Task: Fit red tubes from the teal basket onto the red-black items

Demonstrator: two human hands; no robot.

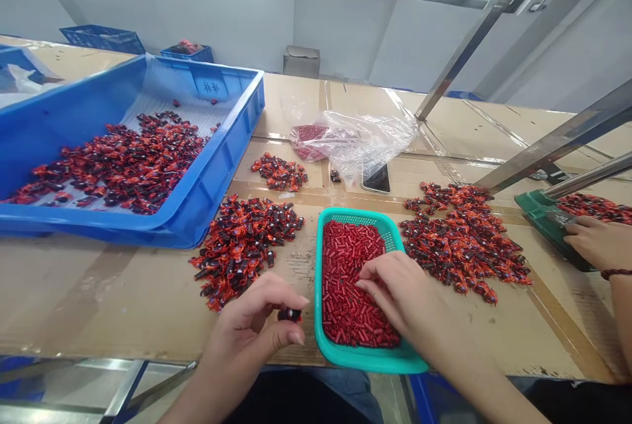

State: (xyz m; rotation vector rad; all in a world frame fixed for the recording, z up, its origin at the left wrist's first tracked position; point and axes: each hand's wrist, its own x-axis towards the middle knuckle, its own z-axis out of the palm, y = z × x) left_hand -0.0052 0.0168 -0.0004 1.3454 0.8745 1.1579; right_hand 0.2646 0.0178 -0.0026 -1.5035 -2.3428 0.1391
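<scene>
Between the thumb and fingers of my left hand (254, 328) is a small black and orange part (289, 315). My right hand (395, 289) is over a green plastic basket (320, 279), its thumb and forefinger pinched together; whether a piece is between them I cannot make out. Short dark red tubes (350, 279) fill the basket. Left of it lies a pile of black and orange parts (241, 239), close behind my left hand. Another pile of such parts (459, 239) spreads to the right of the basket.
A large blue crate (197, 213) at the left holds many similar parts. Behind the basket lie a small pile (280, 172), a clear plastic bag (370, 137) and a phone (376, 179). Metal posts (464, 49) rise at the right, where another person's hand (600, 239) touches a green tray (548, 226).
</scene>
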